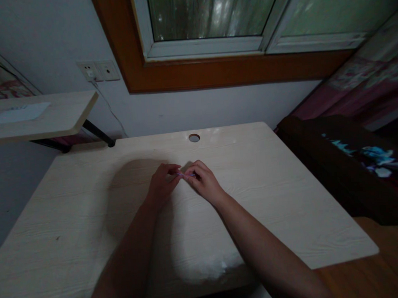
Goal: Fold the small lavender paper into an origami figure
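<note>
A small, thin, purplish thing (180,173) stretches between my two hands above the middle of the desk; its kind is too small to make out. My left hand (162,182) is closed, with thumb and fingers pinching its left end. Its right end sits in the pinch of my right hand (202,178), also closed. The fingertips of both hands almost meet. Most of the thing is hidden by the fingers. Beneath both hands lies the pale wood-grain desk (274,198).
A raised shelf (57,118) with a sheet of paper (19,113) stands at the back left. A cable hole (194,138) is near the desk's back edge. A plug's cord (110,107) hangs from the wall socket (98,71). Dark furniture (307,137) stands beyond the right edge.
</note>
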`<action>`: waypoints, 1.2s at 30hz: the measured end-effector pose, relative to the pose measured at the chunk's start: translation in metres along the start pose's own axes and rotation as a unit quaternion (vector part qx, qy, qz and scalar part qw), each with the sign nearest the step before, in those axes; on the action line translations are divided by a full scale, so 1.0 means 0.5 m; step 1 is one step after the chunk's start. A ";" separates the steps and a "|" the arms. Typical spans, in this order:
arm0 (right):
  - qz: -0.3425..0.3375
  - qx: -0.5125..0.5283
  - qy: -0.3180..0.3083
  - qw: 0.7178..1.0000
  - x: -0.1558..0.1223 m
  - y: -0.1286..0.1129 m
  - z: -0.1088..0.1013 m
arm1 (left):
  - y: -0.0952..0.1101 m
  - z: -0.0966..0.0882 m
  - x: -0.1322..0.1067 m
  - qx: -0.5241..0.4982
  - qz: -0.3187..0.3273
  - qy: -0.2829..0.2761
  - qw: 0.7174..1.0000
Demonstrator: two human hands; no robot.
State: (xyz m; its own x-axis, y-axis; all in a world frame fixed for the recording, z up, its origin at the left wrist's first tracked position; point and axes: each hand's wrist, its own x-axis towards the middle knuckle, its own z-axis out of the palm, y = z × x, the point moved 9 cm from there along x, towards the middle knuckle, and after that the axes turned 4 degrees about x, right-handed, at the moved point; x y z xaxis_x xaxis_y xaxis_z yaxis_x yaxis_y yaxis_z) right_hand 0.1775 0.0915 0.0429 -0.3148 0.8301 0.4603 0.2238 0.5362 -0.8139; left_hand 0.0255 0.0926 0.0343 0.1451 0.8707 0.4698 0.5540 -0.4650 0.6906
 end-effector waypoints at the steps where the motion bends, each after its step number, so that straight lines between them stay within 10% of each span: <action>1: -0.002 -0.003 0.000 1.000 0.000 -0.001 0.000 | 0.000 -0.001 0.000 -0.002 -0.001 0.001 1.000; 19: 0.024 -0.036 0.069 0.997 -0.006 0.022 -0.021 | 0.010 -0.057 -0.004 0.025 -0.001 0.113 0.993; 36: 0.011 -0.040 0.039 0.998 -0.004 0.019 -0.011 | 0.044 0.012 0.006 0.109 0.126 -0.005 0.986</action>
State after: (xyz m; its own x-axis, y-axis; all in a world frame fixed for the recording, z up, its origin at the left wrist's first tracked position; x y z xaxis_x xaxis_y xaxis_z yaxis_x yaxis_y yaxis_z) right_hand 0.1852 0.0958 0.0363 -0.2371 0.8490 0.4721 0.3040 0.5264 -0.7940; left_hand 0.0430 0.0860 0.0475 0.3069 0.7344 0.6054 0.6626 -0.6215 0.4180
